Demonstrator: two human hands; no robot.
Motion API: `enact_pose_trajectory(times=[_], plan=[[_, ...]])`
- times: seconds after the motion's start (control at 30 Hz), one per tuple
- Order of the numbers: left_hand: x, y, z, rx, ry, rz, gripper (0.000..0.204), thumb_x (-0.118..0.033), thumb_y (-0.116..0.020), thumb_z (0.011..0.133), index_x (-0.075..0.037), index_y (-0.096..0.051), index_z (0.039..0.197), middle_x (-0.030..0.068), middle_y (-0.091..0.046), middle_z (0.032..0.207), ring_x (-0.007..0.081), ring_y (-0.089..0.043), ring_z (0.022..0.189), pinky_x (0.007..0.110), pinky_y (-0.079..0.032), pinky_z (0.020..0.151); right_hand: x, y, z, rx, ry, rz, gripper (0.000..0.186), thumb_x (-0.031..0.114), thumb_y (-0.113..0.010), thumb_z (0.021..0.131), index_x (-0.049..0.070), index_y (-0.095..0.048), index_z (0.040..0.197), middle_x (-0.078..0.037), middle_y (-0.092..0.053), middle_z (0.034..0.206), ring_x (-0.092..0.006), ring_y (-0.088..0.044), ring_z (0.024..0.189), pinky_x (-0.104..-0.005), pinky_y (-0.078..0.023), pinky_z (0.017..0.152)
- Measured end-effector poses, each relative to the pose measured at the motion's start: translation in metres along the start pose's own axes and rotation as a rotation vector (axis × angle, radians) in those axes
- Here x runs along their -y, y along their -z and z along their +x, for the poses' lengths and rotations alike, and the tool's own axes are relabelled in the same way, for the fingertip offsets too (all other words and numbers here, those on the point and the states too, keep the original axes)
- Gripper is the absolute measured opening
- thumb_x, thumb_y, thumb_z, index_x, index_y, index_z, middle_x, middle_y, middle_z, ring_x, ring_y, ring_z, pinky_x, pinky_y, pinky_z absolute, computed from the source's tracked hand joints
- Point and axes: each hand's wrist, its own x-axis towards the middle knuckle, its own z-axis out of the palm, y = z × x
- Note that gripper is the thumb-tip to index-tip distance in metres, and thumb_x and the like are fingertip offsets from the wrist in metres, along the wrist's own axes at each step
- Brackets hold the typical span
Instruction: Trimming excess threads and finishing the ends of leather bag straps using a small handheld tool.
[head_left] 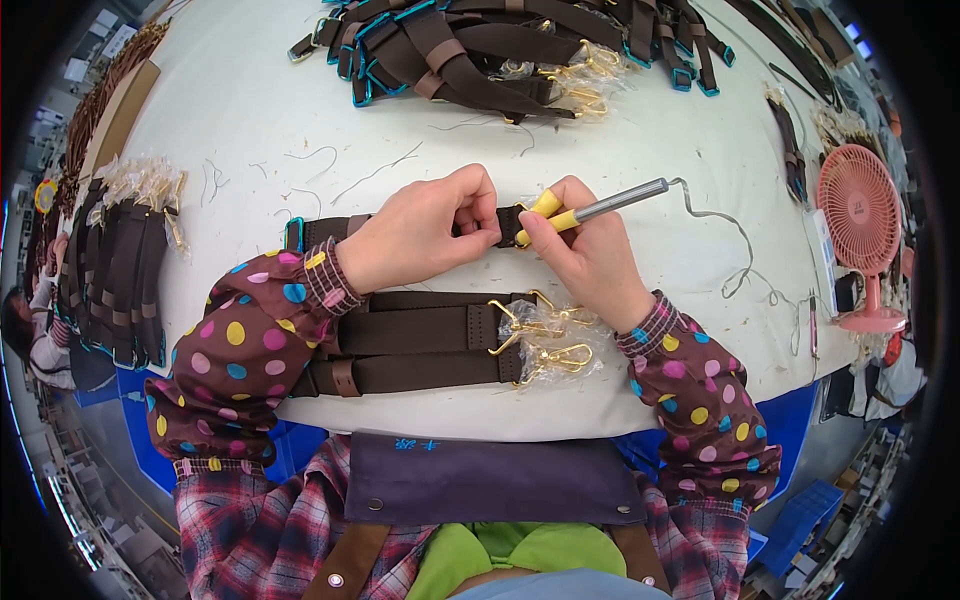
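A dark brown webbing strap [511, 228] lies crosswise under my hands, with a blue buckle [294, 235] at its left end. My left hand [425, 225] rests over it, thumb and fingers pinched at the strap near its right end; the exact pinch is partly hidden. My right hand [592, 255] is closed around a corded pen-shaped tool [620, 199] with a yellow grip and grey barrel. Its tip end is beside the strap's right end. Something yellow also covers my right index fingertip. Just nearer me lie several finished-looking brown straps [420, 332] with gold snap hooks [565, 355] in clear plastic.
A large pile of brown straps [450, 55] with blue buckles lies at the far side. Another strap bundle [120, 265] hangs over the left table edge. A pink fan [859, 210] stands at right. The tool's grey cord [745, 240] and loose threads [375, 172] lie on the white table.
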Motion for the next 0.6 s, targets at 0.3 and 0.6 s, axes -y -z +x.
enact_pose_trajectory(times=[0.3,0.6], plan=[[-0.0074,0.0048,0.0002,0.091,0.106,0.016,0.018,-0.006,-0.064,0.086,-0.005,-0.047,0.092,0.0002,-0.062,0.087,0.0071,-0.060,0.083,0.020,-0.048,0.066,-0.0004,-0.0002,0.0005,0.006,-0.001,0.008,0.023,0.019,-0.064,0.090,0.003,-0.048,0.087,-0.007,-0.060,0.066,-0.0145,-0.058,0.053,-0.0267,-0.044,0.050],[-0.0038,0.0023,-0.0017,-0.003,0.014,-0.022,0.019,-0.011,-0.068,0.083,-0.004,-0.051,0.088,0.0056,-0.064,0.072,0.0149,-0.064,0.067,0.027,-0.049,0.061,0.0018,-0.0006,0.0008,-0.008,-0.030,0.066,0.022,0.017,-0.065,0.090,0.002,-0.049,0.088,-0.006,-0.061,0.067,-0.0104,-0.058,0.056,-0.0246,-0.044,0.051]])
